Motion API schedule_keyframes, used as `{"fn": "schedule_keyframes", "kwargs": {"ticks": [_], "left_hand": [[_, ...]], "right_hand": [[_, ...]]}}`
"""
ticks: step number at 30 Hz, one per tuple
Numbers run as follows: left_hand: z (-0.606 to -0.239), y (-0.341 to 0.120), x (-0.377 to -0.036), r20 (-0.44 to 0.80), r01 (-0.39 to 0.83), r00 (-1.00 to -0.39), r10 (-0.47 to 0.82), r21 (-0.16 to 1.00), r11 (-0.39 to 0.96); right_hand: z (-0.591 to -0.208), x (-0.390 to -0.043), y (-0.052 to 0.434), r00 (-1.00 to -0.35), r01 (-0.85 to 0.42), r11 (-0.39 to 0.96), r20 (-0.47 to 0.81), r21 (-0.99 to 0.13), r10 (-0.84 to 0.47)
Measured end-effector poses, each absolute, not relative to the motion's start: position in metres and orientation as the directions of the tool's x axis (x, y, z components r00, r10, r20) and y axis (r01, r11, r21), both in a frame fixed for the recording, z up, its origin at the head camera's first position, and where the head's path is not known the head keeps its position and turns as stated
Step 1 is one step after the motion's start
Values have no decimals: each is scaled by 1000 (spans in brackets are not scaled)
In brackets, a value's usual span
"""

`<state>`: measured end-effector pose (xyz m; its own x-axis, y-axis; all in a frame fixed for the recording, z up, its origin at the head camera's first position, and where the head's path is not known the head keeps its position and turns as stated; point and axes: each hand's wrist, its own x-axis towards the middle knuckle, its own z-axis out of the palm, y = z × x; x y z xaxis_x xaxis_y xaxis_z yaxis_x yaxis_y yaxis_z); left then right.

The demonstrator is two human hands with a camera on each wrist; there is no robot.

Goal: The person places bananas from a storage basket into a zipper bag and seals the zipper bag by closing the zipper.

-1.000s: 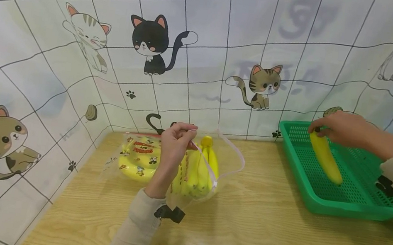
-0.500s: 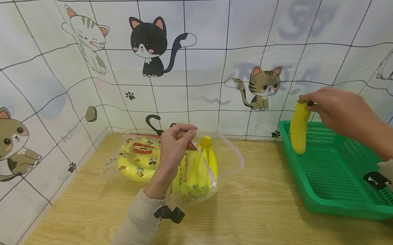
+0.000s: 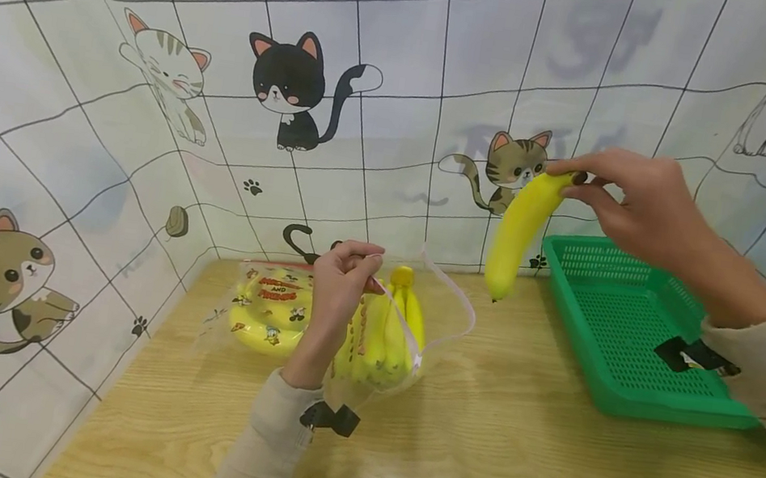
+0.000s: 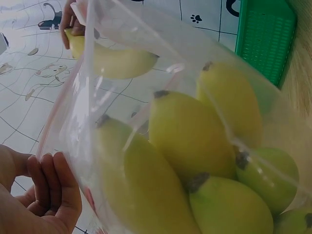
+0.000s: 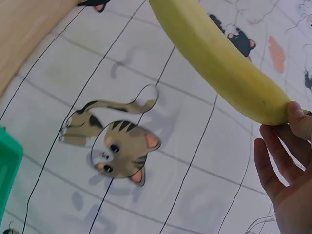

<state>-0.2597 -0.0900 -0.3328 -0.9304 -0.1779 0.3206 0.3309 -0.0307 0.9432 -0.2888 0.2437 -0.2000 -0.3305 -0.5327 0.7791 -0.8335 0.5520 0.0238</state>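
My right hand point(image 3: 624, 199) pinches the stem end of a single yellow banana point(image 3: 518, 229), which hangs in the air left of the green basket point(image 3: 627, 388); the right wrist view shows this banana point(image 5: 219, 63) against the wall. My left hand point(image 3: 340, 282) grips the rim of a clear zip bag point(image 3: 342, 323) standing on the table, holding its mouth up. Several yellow bananas point(image 4: 195, 161) fill the bag, and a printed label point(image 3: 276, 289) shows on its side. In the left wrist view the bag wall point(image 4: 107, 97) is close to the lens, with my left fingers point(image 4: 53, 185) at its edge.
The wooden table point(image 3: 469, 463) runs to a corner of tiled walls with cat pictures point(image 3: 294, 88). The green perforated basket sits at the right by the back wall and holds nothing that I can see.
My right hand has lifted the banana out of the green basket and carried it left and up, toward the bag. The left hand and the bag have stayed put.
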Motion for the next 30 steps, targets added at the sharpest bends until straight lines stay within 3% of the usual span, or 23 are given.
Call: {"fn": "schedule_keyframes", "kwargs": {"ticks": [13, 17, 24, 30], "left_hand": [[-332, -92, -257, 316, 328, -933, -169, 944, -44], [-332, -93, -255, 314, 326, -935, -167, 944, -48], [-332, -93, -255, 300, 312, -939, -166, 949, -51], [-332, -94, -255, 309, 321, -937, -164, 946, -52]], "right_hand": [[-220, -271, 195, -283, -879, 476, 834, -29, -473], [-231, -272, 181, -295, -891, 449, 836, -66, -462], [-253, -271, 163, -381, -877, 440, 834, -190, -399], [-275, -269, 150, -509, -819, 463, 802, -339, -313]]}}
